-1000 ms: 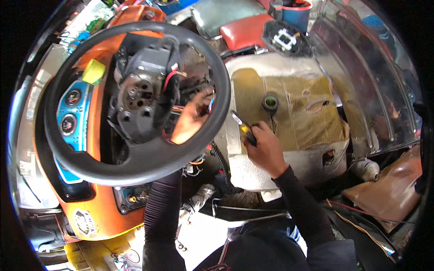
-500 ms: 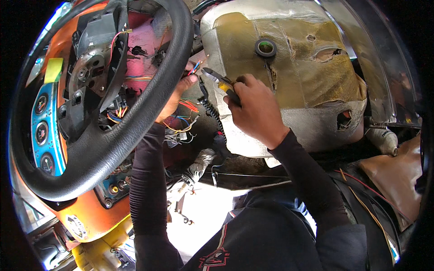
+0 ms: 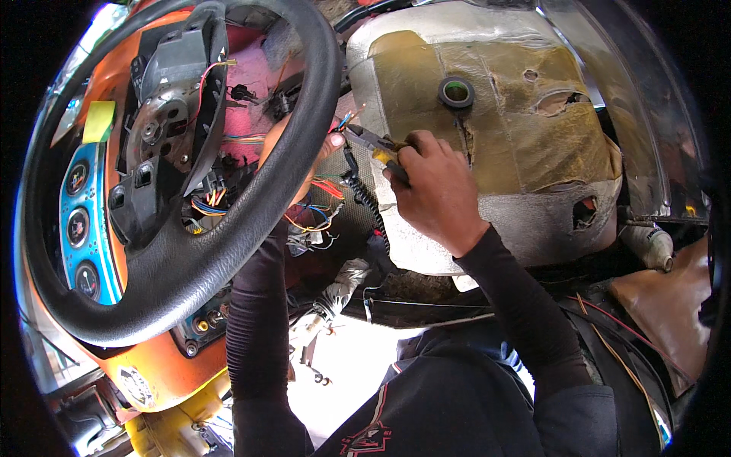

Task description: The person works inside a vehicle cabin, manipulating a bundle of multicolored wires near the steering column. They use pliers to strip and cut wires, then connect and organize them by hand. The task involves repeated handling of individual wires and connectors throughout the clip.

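Note:
My left hand point(image 3: 329, 146) is partly hidden behind the steering wheel point(image 3: 301, 141). Its thumb and fingers pinch a small bundle of thin coloured wires point(image 3: 347, 119), whose ends stick up past the fingertips. My right hand point(image 3: 440, 190) is closed around a pair of pliers point(image 3: 368, 140) with yellow and black handles. The plier jaws point left and reach the wires right beside my left thumb. Whether they grip a wire is too small to tell. Below my hands, a black corrugated cable sleeve point(image 3: 364, 199) hangs beside loose orange wires point(image 3: 329, 188).
A worn, torn seat point(image 3: 525, 145) fills the right, with a roll of black tape point(image 3: 456, 106) lying on it. On the left are a blue gauge panel point(image 3: 78, 206), an opened steering column cover point(image 3: 145, 199) and more exposed wires point(image 3: 212, 199). A white-wrapped lever point(image 3: 343, 288) stands below.
The plier jaws have closed the gap to the wires and now meet them at my left thumb. The whole view has shifted slightly. Both hands keep their holds.

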The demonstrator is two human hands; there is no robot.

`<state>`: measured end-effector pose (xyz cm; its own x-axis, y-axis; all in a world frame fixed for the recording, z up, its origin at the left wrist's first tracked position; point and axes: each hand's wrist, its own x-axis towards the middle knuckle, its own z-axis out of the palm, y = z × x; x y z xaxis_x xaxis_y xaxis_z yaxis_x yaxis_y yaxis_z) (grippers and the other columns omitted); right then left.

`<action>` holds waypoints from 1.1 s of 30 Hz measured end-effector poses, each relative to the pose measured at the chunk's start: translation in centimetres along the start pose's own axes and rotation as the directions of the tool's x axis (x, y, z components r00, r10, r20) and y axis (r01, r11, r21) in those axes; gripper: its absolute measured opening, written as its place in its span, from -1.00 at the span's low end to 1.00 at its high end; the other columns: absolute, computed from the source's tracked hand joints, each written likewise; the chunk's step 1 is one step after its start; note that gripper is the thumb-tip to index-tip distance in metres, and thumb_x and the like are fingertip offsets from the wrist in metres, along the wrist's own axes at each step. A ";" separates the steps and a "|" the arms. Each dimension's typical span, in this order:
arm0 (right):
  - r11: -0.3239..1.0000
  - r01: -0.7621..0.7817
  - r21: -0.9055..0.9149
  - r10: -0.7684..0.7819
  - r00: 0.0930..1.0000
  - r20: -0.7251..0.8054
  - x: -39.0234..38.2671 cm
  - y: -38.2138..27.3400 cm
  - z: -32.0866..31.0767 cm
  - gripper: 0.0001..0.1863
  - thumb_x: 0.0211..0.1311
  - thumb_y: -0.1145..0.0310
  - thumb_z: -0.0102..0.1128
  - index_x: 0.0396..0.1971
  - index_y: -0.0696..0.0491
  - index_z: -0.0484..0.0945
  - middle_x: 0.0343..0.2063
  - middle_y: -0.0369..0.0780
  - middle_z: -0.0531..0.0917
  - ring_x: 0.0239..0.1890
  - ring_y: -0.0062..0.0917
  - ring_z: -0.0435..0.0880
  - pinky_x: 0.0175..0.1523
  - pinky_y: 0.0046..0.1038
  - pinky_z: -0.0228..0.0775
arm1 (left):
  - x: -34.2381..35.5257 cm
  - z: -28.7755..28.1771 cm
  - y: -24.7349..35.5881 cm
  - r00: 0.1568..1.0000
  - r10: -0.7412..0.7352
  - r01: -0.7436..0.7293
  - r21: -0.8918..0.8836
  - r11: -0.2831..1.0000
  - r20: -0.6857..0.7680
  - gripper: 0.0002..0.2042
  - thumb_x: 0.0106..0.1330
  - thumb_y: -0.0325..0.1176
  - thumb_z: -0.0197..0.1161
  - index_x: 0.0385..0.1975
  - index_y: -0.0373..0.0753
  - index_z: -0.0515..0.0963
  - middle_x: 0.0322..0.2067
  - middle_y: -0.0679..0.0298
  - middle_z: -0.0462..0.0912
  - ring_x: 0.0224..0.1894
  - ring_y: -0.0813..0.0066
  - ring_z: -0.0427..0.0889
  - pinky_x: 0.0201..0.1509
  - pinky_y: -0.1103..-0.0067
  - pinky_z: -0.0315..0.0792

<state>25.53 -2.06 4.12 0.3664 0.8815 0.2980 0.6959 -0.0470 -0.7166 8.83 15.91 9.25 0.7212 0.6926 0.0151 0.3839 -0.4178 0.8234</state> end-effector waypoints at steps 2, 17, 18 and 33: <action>1.000 0.009 -0.007 -0.009 1.000 -0.006 0.1 0.0 0.1 -0.78 0.21 0.32 0.43 -0.34 0.11 0.57 -0.16 -0.14 0.60 -0.11 -0.11 0.61 -0.06 -0.07 0.40 | 0.0 0.0 -0.1 1.000 0.017 -0.017 -0.001 1.000 0.005 -0.82 0.40 -0.60 0.35 -0.05 -0.33 0.58 -0.21 0.28 0.71 -0.13 0.54 0.68 -0.01 0.59 0.54; 0.929 -0.133 0.346 0.137 0.990 0.014 -0.6 0.2 0.6 -0.70 0.27 0.34 0.45 -0.40 0.22 0.52 -0.36 -0.04 0.50 -0.34 -0.05 0.51 -0.26 -0.16 0.30 | 0.1 0.7 -2.1 0.990 -0.065 0.113 -0.439 0.891 0.125 -0.70 0.55 -0.52 0.14 0.23 -0.32 0.54 0.04 0.19 0.66 0.04 0.50 0.65 0.28 0.54 0.46; 0.926 -0.144 0.350 0.148 0.989 0.015 -0.4 0.4 0.6 -0.69 0.27 0.33 0.45 -0.41 0.23 0.52 -0.37 -0.04 0.49 -0.35 -0.05 0.49 -0.26 -0.16 0.28 | 0.4 1.3 0.2 0.988 -0.050 0.092 -0.298 0.950 0.146 -0.71 0.55 -0.51 0.14 0.22 -0.32 0.54 0.00 0.22 0.67 0.00 0.53 0.65 0.25 0.56 0.46; 0.980 -0.044 0.195 0.053 0.998 -0.040 0.2 0.8 0.0 -0.74 0.27 0.28 0.40 -0.39 0.16 0.56 -0.26 0.01 0.52 -0.20 0.02 0.59 -0.15 0.01 0.41 | 0.2 2.2 2.6 0.999 0.041 -0.039 0.095 0.995 -0.017 -0.88 0.48 -0.44 0.31 -0.06 -0.27 0.63 -0.29 0.37 0.68 -0.24 0.64 0.61 -0.12 0.62 0.51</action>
<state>26.18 -1.97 3.61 0.4275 0.8580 0.2848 0.5450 0.0068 -0.8384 11.25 13.70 10.17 0.7262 0.6849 0.0587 0.4086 -0.4988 0.7644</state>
